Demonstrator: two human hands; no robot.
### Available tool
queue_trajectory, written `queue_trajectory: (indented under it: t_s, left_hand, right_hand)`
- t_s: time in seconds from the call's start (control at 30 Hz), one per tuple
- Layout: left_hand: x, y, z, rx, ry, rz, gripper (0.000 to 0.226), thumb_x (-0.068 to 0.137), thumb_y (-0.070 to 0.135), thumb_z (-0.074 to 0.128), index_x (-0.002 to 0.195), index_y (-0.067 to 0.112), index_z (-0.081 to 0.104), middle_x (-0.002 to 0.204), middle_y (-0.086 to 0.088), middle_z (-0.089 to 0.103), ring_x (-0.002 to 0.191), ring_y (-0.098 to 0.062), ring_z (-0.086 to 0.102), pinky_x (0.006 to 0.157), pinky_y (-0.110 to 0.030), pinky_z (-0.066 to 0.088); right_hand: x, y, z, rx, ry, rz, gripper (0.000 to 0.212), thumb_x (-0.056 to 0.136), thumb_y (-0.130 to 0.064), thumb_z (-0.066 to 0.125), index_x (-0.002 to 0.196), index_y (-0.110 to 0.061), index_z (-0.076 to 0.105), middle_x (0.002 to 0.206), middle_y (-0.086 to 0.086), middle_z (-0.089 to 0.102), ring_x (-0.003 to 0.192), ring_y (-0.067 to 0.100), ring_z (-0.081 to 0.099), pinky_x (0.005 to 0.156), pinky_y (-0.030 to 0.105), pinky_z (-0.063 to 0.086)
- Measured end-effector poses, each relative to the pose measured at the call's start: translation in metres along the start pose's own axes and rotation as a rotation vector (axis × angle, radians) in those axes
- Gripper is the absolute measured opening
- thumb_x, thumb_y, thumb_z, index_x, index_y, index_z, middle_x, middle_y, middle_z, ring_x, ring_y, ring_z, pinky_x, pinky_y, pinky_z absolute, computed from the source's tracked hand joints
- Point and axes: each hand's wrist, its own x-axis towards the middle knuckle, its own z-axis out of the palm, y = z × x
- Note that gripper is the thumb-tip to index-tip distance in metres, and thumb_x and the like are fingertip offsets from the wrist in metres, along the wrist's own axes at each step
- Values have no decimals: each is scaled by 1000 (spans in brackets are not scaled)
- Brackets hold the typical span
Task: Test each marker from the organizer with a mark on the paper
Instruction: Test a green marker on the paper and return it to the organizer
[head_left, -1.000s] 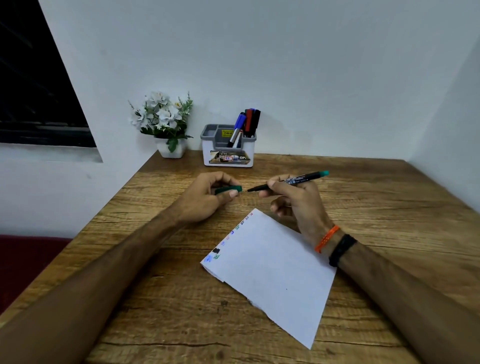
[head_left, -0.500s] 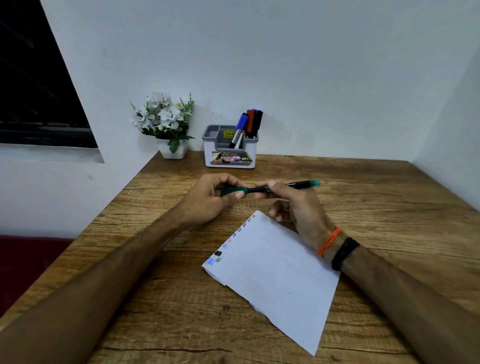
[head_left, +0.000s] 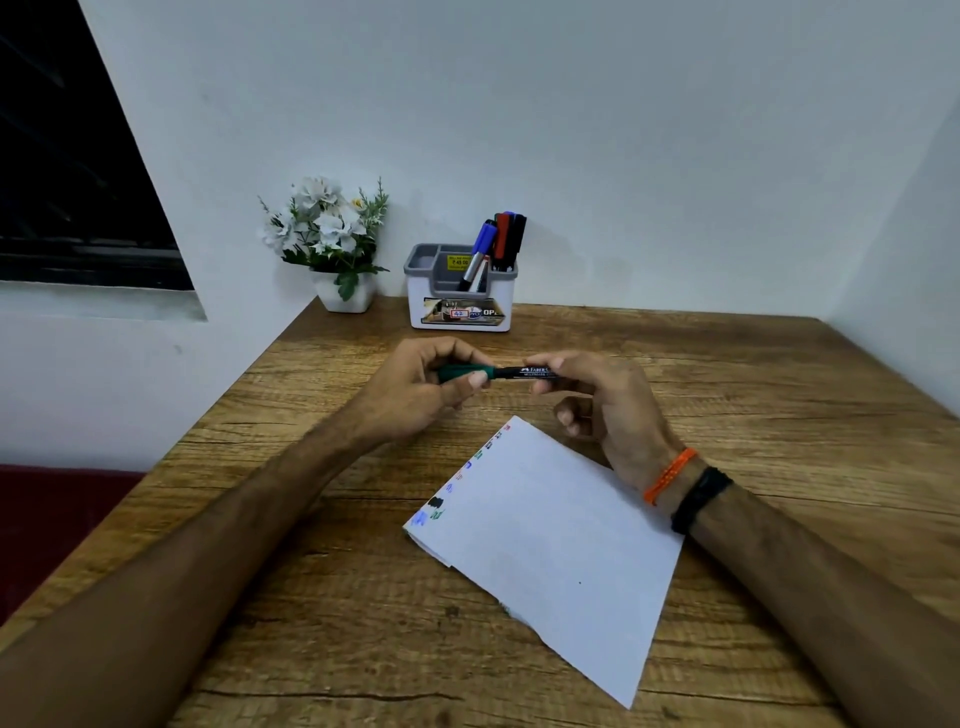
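A black marker (head_left: 524, 372) with a green cap (head_left: 462, 372) lies level between my two hands, above the table. My left hand (head_left: 426, 389) grips the green cap, which sits on the marker's tip. My right hand (head_left: 597, 395) pinches the black barrel; the barrel's far end is hidden in the fingers. Below the hands lies a white folded paper (head_left: 550, 545) with several small coloured marks along its left edge. The white and grey organizer (head_left: 460, 306) stands at the back by the wall and holds several markers (head_left: 501, 244), blue, red and black.
A small white pot of white flowers (head_left: 332, 239) stands left of the organizer in the corner. The wooden table (head_left: 753, 395) runs from wall to wall. A dark window (head_left: 62, 171) is at the upper left.
The cap and the marker tip were apart a second ago. My hands came together and the green cap now sits on the tip. The marker dropped to level.
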Motion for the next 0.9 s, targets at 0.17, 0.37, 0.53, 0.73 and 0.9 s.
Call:
queue_trajectory:
  t_s: [0.17, 0.37, 0.53, 0.73, 0.9]
  left_hand:
    - [0, -1, -1, 33, 14, -10, 12, 89, 6, 62, 99, 11, 67, 89, -8, 66, 68, -4, 58, 67, -22, 53]
    - [0, 0, 0, 51, 29, -16, 11, 91, 7, 59, 96, 15, 65, 93, -13, 66, 70, -7, 56, 66, -22, 51]
    - [-2, -4, 3, 85, 16, -20, 11, 95, 7, 55, 97, 17, 61, 86, -9, 62, 75, -17, 53, 70, -37, 46]
    - [-3, -4, 7, 103, 43, -4, 16, 96, 8, 54, 93, 23, 58, 78, -1, 59, 73, -15, 53, 71, -39, 45]
    - [-5, -2, 10, 94, 49, -11, 17, 95, 7, 55, 91, 23, 58, 79, -3, 60, 73, -16, 51, 70, -37, 43]
  right_hand:
    - [1, 2, -2, -46, 14, -1, 9, 90, -17, 68, 92, -11, 74, 83, 10, 77, 42, 8, 54, 41, 17, 39]
    - [3, 3, -4, -148, 24, -92, 12, 89, -13, 69, 96, -4, 74, 67, 0, 68, 39, 6, 44, 37, 16, 35]
    - [3, 4, -3, -174, -60, -110, 8, 95, -8, 61, 89, -6, 67, 67, 1, 59, 39, 3, 41, 37, 18, 34]
    - [5, 6, -3, -157, -63, -144, 13, 95, -4, 59, 82, -8, 62, 63, 2, 55, 37, 0, 39, 37, 17, 31]
    - [5, 8, -1, -215, -65, -194, 18, 95, -5, 60, 79, -12, 62, 63, 1, 55, 38, 0, 39, 38, 17, 31]
